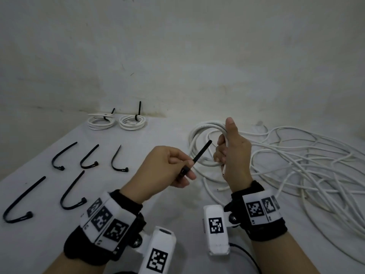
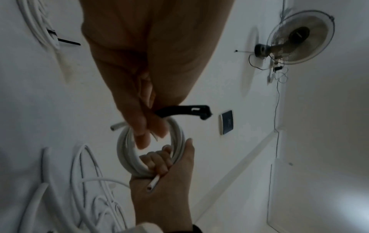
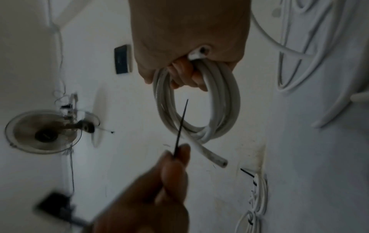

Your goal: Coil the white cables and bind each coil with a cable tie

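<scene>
— Any words or numbers to read here?
— None. Only black-and-white square code markers (image 1: 107,220) on the wrist bands and camera housings (image 1: 216,225), patterns rather than letters.

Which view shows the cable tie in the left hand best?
The left wrist view: the cable tie shows its head end clearly beside the left hand. The head view shows its strap pointing at the coil, its middle hidden by fingers. The right wrist view shows only a thin blurred strap.
</scene>
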Motion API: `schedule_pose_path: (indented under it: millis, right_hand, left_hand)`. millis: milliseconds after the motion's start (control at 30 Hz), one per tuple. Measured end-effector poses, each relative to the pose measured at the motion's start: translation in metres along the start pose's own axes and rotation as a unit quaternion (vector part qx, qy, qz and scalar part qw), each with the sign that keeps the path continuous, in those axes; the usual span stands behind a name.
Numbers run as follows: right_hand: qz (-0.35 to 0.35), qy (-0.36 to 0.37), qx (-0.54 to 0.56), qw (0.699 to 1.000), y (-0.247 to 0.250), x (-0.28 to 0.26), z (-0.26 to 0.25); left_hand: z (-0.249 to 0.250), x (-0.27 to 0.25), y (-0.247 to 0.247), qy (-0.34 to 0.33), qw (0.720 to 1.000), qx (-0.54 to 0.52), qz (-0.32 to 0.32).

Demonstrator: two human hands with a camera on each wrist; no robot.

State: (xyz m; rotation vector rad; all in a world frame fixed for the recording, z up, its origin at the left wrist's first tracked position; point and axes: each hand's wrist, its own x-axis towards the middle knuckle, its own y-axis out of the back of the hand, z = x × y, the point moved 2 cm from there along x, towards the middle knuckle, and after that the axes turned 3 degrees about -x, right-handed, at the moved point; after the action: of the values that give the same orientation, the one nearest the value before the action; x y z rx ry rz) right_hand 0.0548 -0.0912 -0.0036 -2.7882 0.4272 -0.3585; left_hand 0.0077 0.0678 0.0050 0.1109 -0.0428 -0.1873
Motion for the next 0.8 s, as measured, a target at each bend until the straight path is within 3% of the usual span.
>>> schedule_pose_path:
  millis: [100,267,500,800]
  right_hand:
    - [-0.018,0.024,-0.031,0.999,-0.005,-0.006,-0.001]
    - [-0.055,-0.008,-0.025,0.998,-0.008,-0.008,-0.002]
    - [-0.025,0.026,-0.058,0.998,-0.003,-0.001,0.001]
    - [0.005,0.063,-0.092,0.994,0.004,0.003,-0.001]
  left_hand:
    - [0.005,0.007,-0.011,-0.031,0.996,-0.064,0.046]
    - [0.011,0.015,-0.018,-0.080,0.989,-0.084,0.090]
    - [0.005,0.017,-0.011,-0.094,0.989,-0.093,0.067]
    - [0.015,0.007,0.000,-0.218,0.974,0.055,0.029]
